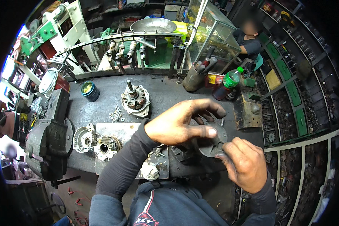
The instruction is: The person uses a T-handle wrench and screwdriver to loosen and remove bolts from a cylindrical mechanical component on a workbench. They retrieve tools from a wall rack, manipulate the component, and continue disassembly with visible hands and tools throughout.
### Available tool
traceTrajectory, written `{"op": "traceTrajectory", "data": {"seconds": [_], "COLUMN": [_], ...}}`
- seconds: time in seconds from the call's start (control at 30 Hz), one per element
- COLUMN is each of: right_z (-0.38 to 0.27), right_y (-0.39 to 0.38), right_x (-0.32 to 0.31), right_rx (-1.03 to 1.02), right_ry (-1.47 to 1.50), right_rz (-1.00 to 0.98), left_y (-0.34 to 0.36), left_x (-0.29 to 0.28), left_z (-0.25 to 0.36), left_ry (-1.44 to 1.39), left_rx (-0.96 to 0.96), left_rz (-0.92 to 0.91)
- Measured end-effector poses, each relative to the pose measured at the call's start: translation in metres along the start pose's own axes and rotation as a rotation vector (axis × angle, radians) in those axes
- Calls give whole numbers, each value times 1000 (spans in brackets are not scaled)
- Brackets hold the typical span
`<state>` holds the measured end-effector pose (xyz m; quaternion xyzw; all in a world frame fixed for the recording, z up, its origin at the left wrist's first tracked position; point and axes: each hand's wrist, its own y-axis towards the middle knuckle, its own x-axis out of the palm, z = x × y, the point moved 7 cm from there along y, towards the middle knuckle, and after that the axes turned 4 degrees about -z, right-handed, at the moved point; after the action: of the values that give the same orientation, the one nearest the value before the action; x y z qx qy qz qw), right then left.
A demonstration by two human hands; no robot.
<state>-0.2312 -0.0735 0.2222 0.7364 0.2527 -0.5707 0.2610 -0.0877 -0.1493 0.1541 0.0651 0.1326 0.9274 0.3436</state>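
Note:
Toward the right of the bench a round, flat-faced grey metal part [211,145] sits between my hands. My left hand [180,124] reaches over it with fingers curved and spread apart. Its thumb lies over the part's upper face; whether it touches cannot be told. At the part's right edge my right hand [246,164] is closed, thumb and forefinger pinched together; whatever is between them is hidden. Left of my hands, an alternator rotor [135,98] stands shaft-up in its end housing. Two cast metal housings [84,138] lie by my left sleeve.
Loose bolts [116,113] lie near the rotor. A blue tub [90,91] stands behind them, a vise [49,143] at left. At back right are a tool holder [193,79] and a green-capped bottle [231,80]. A white rag [150,171] lies at the front edge. Someone sits beyond.

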Motion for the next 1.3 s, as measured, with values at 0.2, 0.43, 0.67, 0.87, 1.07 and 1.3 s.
{"op": "traceTrajectory", "data": {"seconds": [0.2, 0.43, 0.67, 0.87, 1.07, 1.3], "right_z": [-12, -7, -9, -15, -8, -20], "right_y": [2, -3, 0, -1, 1, 0], "right_x": [-13, -3, 8, -16, -8, -23], "right_rx": [-114, 107, 82, 7, 50, -50], "right_ry": [132, -6, -6, 34, 121, 135], "right_rz": [40, 19, 67, 59, -4, 201], "left_y": [5, 3, 4, 1, -8, -19], "left_x": [-2, 1, -6, 0, -5, 11], "left_z": [-10, -13, -11, -1, 0, 14], "left_ry": [74, -112, 166, 104, 394, 737], "left_rx": [-68, -100, -52, 58, 58, 325], "left_rz": [-1, -20, 19, 135, 22, 248]}}
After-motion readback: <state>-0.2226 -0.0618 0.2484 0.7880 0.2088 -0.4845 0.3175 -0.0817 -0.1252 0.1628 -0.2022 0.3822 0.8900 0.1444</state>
